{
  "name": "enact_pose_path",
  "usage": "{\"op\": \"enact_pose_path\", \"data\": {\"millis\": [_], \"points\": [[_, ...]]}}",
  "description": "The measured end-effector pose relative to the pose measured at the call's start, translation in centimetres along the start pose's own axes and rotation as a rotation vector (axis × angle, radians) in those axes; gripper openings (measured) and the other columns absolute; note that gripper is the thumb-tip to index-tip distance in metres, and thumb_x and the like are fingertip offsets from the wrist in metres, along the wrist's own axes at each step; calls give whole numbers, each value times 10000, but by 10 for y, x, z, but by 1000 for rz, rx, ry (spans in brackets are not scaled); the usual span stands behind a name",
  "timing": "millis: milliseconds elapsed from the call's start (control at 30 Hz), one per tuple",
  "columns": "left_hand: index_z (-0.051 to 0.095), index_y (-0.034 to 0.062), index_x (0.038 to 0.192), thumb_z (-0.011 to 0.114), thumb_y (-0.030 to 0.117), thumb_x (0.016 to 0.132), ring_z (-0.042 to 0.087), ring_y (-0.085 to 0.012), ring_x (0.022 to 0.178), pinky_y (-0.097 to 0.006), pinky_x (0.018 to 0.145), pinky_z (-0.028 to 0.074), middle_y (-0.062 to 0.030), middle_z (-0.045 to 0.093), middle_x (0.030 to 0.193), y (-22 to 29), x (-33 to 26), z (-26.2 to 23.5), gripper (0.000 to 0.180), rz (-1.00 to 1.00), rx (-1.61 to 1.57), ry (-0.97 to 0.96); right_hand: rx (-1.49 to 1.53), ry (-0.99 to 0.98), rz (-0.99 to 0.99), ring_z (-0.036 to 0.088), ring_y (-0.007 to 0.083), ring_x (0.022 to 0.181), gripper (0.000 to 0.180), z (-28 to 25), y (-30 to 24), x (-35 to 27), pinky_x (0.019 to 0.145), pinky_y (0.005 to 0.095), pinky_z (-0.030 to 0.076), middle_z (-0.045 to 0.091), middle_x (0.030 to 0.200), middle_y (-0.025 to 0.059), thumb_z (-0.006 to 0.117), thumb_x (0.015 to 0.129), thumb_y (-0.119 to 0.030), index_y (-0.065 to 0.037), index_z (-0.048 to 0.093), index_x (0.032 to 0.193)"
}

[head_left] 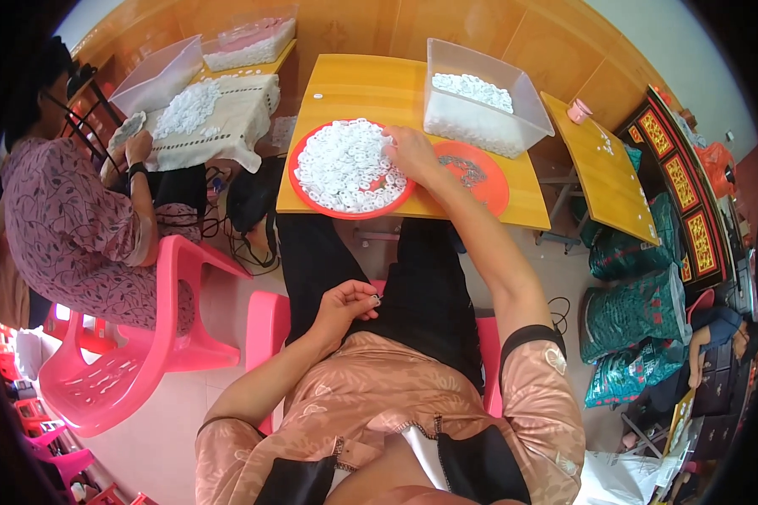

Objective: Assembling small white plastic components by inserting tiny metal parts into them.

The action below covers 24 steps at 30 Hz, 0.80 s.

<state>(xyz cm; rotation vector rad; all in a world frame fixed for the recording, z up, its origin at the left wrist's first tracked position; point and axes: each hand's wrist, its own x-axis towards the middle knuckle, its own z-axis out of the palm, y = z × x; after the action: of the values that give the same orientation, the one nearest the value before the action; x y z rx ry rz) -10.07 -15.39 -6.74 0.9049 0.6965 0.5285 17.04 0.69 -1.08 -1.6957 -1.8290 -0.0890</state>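
My left hand (pixel 345 310) is held low over my lap, thumb and fingertips pinched together. A small metallic piece (pixel 377 299) shows at its fingertips, too small to name exactly. Stretched over the table, my right hand (pixel 408 153) has its fingers curled down at the right side of a round red tray (pixel 293 175). The fingertips touch the heap of small white ring-shaped plastic pieces (pixel 345 164) on that tray; whether they grip one is hidden. Beside the right wrist lies an orange-red plate (pixel 495 181) with a pile of small metal parts (pixel 467 171).
A clear plastic bin (pixel 488 126) of white pieces stands at the back right of the yellow table (pixel 354 76). To the left, another person (pixel 84 219) works at a cloth-covered table (pixel 244 126). A pink chair (pixel 168 337) and green sacks (pixel 636 311) flank me.
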Motion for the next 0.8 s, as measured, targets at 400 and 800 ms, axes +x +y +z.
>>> {"op": "enact_pose_path", "data": {"millis": [400,800], "points": [[611,43,967,643,55,836,614,-92,673,-192,604,465,-37,651,814,-6,8,-7,135,5,-24,-23,-280,-76,-195,606,365,810,111,29,4,-1,719,437,502,591,852,211,528,746,-25,12,631,725],[610,34,964,661,69,819,617,-105,674,-205,601,464,-40,644,796,-10,11,-8,158,-8,-22,-40,-256,-197,-22,598,387,855,121,20,-2,1,750,458,483,610,906,224,560,758,-60,-10,655,813]]}}
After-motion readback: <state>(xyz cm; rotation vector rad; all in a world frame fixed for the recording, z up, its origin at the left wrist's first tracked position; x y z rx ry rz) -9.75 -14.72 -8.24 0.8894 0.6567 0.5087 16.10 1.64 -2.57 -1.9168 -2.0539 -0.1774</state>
